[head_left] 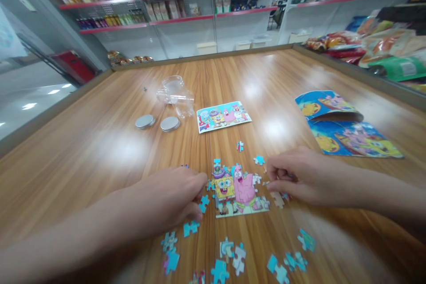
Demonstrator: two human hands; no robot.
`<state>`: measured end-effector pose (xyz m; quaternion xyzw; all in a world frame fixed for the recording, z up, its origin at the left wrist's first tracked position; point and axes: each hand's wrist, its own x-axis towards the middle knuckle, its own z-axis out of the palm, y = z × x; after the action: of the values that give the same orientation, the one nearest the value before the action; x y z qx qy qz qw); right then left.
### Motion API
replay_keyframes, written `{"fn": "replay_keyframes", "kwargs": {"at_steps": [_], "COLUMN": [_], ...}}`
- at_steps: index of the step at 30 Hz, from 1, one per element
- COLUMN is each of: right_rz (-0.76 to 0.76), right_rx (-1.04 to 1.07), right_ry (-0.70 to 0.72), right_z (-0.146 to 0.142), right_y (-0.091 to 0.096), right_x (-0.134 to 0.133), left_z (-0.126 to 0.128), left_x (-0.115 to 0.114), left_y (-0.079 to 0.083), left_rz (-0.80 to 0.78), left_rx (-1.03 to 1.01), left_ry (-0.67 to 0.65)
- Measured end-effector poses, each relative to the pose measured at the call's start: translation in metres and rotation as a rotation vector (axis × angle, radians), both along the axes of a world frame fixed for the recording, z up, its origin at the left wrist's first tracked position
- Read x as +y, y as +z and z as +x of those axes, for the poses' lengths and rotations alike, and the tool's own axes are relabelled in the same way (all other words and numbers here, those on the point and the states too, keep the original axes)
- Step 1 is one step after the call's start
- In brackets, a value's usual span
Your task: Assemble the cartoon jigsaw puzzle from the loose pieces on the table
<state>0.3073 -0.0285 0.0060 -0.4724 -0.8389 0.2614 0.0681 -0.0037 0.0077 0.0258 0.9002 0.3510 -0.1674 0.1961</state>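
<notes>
A partly joined cartoon jigsaw (238, 191) lies on the wooden table (109, 142) between my hands. My left hand (176, 195) rests at its left edge, fingers curled down onto loose blue pieces (203, 204). My right hand (296, 177) sits at the puzzle's right edge with fingers pinched together over a small piece; what it grips is mostly hidden. Several loose blue pieces (229, 259) are scattered along the near edge, and two more (240, 145) (258, 159) lie just beyond the puzzle.
A small reference picture (223, 116) lies past the puzzle. Clear plastic containers (176, 94) and two round metal lids (145, 121) (169, 124) sit at centre left. Torn cartoon packaging (346, 128) lies on the right. Snack bags (386, 49) and store shelves (176, 4) line the back.
</notes>
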Motion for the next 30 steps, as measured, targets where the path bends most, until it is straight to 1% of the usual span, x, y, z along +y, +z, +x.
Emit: {"fn": "replay_keyframes", "kwargs": {"at_steps": [3, 7, 11, 18, 22, 25, 28, 30], "right_rz": [0.049, 0.1, 0.132, 0.13, 0.13, 0.127, 0.111, 0.102], "right_rx": [-0.04, -0.099, -0.09, -0.082, -0.087, -0.066, -0.033, -0.027], "right_ry": [-0.031, -0.049, -0.048, -0.039, -0.042, -0.018, 0.017, 0.041], "right_z": [0.007, 0.01, 0.01, 0.008, 0.004, -0.001, -0.005, -0.008], "right_y": [0.003, 0.005, 0.002, -0.004, -0.003, -0.003, -0.002, -0.002], "right_x": [0.005, 0.008, 0.006, 0.004, 0.002, 0.0, -0.002, -0.004], "left_z": [-0.002, -0.004, 0.0, 0.006, 0.007, 0.013, 0.021, 0.025], "left_x": [0.003, 0.002, -0.001, -0.002, -0.003, -0.004, -0.005, -0.006], "left_y": [-0.003, -0.004, -0.002, -0.005, -0.007, -0.011, -0.021, -0.029], "left_rz": [-0.005, 0.024, 0.042, 0.04, 0.099, 0.142, 0.11, 0.09], "left_rx": [0.004, -0.009, -0.02, -0.047, -0.058, -0.189, -0.389, -0.477], "left_ry": [0.046, 0.021, 0.028, -0.045, -0.063, -0.065, -0.105, -0.144]}}
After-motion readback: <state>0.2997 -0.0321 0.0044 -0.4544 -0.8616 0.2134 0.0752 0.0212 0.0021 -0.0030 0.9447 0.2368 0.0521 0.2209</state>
